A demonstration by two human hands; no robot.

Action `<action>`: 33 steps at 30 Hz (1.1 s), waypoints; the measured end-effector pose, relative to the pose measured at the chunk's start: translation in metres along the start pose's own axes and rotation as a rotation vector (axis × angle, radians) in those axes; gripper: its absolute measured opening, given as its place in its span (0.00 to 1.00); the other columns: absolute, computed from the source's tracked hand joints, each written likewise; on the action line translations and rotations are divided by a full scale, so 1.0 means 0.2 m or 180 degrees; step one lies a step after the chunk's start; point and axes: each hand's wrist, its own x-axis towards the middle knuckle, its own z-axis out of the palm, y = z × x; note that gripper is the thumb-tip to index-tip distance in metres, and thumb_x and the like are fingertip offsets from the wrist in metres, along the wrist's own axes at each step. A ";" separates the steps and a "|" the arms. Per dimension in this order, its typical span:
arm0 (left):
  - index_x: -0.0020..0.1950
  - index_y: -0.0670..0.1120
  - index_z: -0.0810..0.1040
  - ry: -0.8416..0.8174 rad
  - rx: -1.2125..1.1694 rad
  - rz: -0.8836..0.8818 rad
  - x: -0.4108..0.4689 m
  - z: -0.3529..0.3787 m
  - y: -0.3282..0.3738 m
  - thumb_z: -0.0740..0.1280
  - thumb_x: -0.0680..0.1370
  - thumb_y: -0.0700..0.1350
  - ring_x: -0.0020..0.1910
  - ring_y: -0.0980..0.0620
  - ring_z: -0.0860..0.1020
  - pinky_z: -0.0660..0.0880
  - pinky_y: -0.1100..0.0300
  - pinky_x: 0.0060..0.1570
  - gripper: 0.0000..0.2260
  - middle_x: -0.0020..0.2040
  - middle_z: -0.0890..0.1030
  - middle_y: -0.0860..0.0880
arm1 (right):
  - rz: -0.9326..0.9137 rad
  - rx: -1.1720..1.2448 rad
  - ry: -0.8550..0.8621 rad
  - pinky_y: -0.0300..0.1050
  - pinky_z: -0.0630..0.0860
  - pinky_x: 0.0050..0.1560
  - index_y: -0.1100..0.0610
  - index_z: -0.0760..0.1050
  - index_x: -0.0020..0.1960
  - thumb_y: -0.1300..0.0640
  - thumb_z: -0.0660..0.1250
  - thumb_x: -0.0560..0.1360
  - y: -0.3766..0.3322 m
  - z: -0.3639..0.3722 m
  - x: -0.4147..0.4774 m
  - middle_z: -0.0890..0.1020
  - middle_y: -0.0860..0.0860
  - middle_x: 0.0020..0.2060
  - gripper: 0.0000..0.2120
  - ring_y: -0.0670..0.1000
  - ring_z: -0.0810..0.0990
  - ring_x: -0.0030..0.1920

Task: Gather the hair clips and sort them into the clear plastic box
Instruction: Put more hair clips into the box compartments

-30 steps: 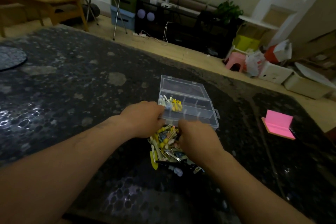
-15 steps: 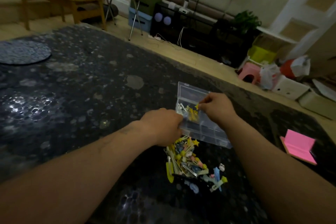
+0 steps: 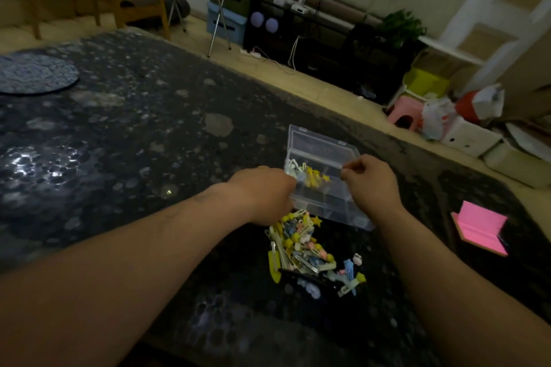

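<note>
1. a second ago the right hand (image 3: 371, 185) was down in the pile of hair clips (image 3: 301, 250). half a second ago it hung over the yellow ones already in the box (image 3: 328, 207). now it has drawn off to the box's right side. i read that as one more clip dropped in and the hand heading back for another.
2. right grip: fingers curled in, thumb against forefinger. i cannot tell whether anything small is pinched there. the left hand (image 3: 262, 194) sits at the box's near left corner as before, its fingers hidden behind its back, so i cannot tell its grip either.
3. the box lies open on the dark bench (image 3: 125, 134), lid laid back behind it. yellow and white sorted clips (image 3: 313, 177) sit in a left compartment; the nearer compartments look bare.
4. the pile, just in front of the box, is a tangled mix of yellow, pink, blue and white. by my judgement most of the sorting is still to do.
</note>
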 end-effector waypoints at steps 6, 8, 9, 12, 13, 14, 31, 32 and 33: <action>0.60 0.54 0.73 -0.0034 0.0088 -0.0028 -0.01 0.00 0.01 0.59 0.84 0.56 0.56 0.45 0.77 0.77 0.47 0.56 0.10 0.56 0.76 0.48 | -0.0437 0.0054 0.0050 0.39 0.77 0.39 0.48 0.81 0.51 0.55 0.71 0.82 0.04 -0.18 -0.31 0.83 0.44 0.42 0.02 0.43 0.82 0.41; 0.67 0.54 0.72 -0.0034 0.0064 -0.0021 -0.01 0.02 0.00 0.58 0.84 0.56 0.57 0.44 0.77 0.77 0.46 0.56 0.13 0.57 0.76 0.48 | -0.0529 -0.0144 -0.0327 0.39 0.79 0.44 0.46 0.81 0.54 0.54 0.71 0.82 0.07 -0.18 -0.40 0.83 0.43 0.45 0.04 0.41 0.82 0.44; 0.68 0.55 0.71 -0.0017 0.0049 -0.0007 -0.01 0.02 0.00 0.58 0.84 0.55 0.56 0.44 0.77 0.76 0.47 0.55 0.13 0.56 0.75 0.49 | -0.0599 -0.0270 -0.0488 0.40 0.81 0.46 0.45 0.82 0.56 0.54 0.70 0.83 0.08 -0.17 -0.43 0.84 0.42 0.47 0.05 0.41 0.82 0.45; 0.60 0.55 0.72 0.0125 0.0142 -0.0015 0.00 0.05 0.01 0.58 0.85 0.53 0.50 0.47 0.75 0.72 0.51 0.46 0.07 0.51 0.73 0.50 | -0.0952 -0.0733 -0.0710 0.46 0.83 0.51 0.47 0.85 0.60 0.53 0.67 0.84 0.08 -0.11 -0.48 0.86 0.43 0.51 0.09 0.44 0.84 0.47; 0.55 0.56 0.71 0.0235 0.0179 -0.0041 0.00 0.05 0.01 0.58 0.85 0.53 0.48 0.47 0.74 0.71 0.52 0.43 0.04 0.50 0.74 0.51 | -0.1078 -0.0899 -0.0701 0.47 0.82 0.51 0.47 0.85 0.60 0.53 0.66 0.84 0.07 -0.09 -0.49 0.87 0.45 0.52 0.10 0.46 0.84 0.49; 0.50 0.57 0.69 0.0343 0.0214 -0.0079 0.01 0.06 0.01 0.58 0.85 0.53 0.46 0.48 0.75 0.69 0.52 0.41 0.05 0.49 0.76 0.51 | -0.1199 -0.1055 -0.0653 0.47 0.82 0.50 0.47 0.85 0.59 0.52 0.65 0.84 0.05 -0.06 -0.49 0.87 0.45 0.51 0.11 0.48 0.84 0.50; 0.46 0.56 0.71 0.0703 0.0250 -0.0006 0.04 0.07 -0.03 0.58 0.85 0.54 0.43 0.47 0.77 0.70 0.53 0.40 0.09 0.46 0.80 0.52 | -0.1665 -0.2219 -0.0728 0.48 0.75 0.40 0.53 0.81 0.47 0.59 0.67 0.80 -0.04 0.01 -0.52 0.81 0.52 0.44 0.05 0.55 0.82 0.43; 0.45 0.56 0.71 0.0689 0.0261 -0.0011 0.04 0.07 -0.03 0.58 0.84 0.54 0.43 0.47 0.77 0.70 0.53 0.40 0.09 0.46 0.80 0.51 | -0.1650 -0.2282 -0.0791 0.48 0.75 0.41 0.54 0.81 0.48 0.59 0.67 0.80 -0.05 0.00 -0.53 0.81 0.52 0.45 0.05 0.56 0.82 0.44; 0.45 0.56 0.70 0.0682 0.0272 -0.0015 0.04 0.07 -0.03 0.58 0.84 0.54 0.43 0.47 0.77 0.70 0.53 0.40 0.09 0.46 0.79 0.51 | -0.1639 -0.2310 -0.0843 0.48 0.76 0.42 0.54 0.81 0.49 0.59 0.67 0.80 -0.05 0.00 -0.53 0.81 0.53 0.46 0.04 0.56 0.83 0.45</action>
